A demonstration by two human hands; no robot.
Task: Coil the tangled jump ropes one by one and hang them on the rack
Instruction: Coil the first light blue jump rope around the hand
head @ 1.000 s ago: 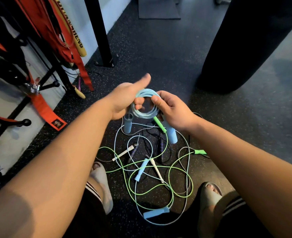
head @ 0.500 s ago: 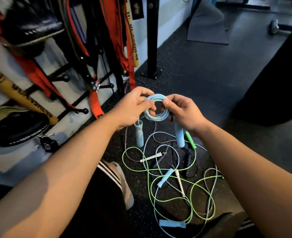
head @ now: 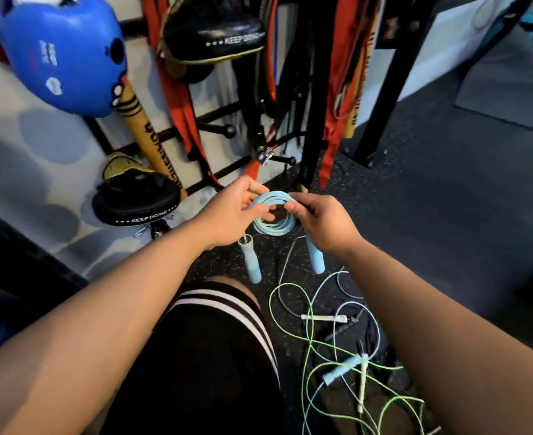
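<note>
1. Head view, far left: the rack (head: 215,127) against the wall carries one blue head guard (head: 61,54), two black pads (head: 215,36) and several red straps (head: 180,98). I can make out no jump rope on it, so I judge nothing is hung yet.
2. The left hand (head: 227,215) pinches the left side of the coiled blue rope (head: 273,226) between thumb and fingers.
3. That rope is one coil of several turns, held in the air in front of the rack's lower pegs. Its two blue handles (head: 252,262) dangle below it. I judge this one is finished coiling and only needs hanging.
4. The right hand (head: 324,224) grips the coil's right side, fingers curled round the strands.
5. Lower right, the tangle (head: 362,365) lies on the floor (head: 447,246) in green, pale blue and dark strands. I count two white handles (head: 323,318) and one loose blue handle (head: 340,373). How many ropes that makes I cannot tell, and all of them remain to be coiled.
</note>
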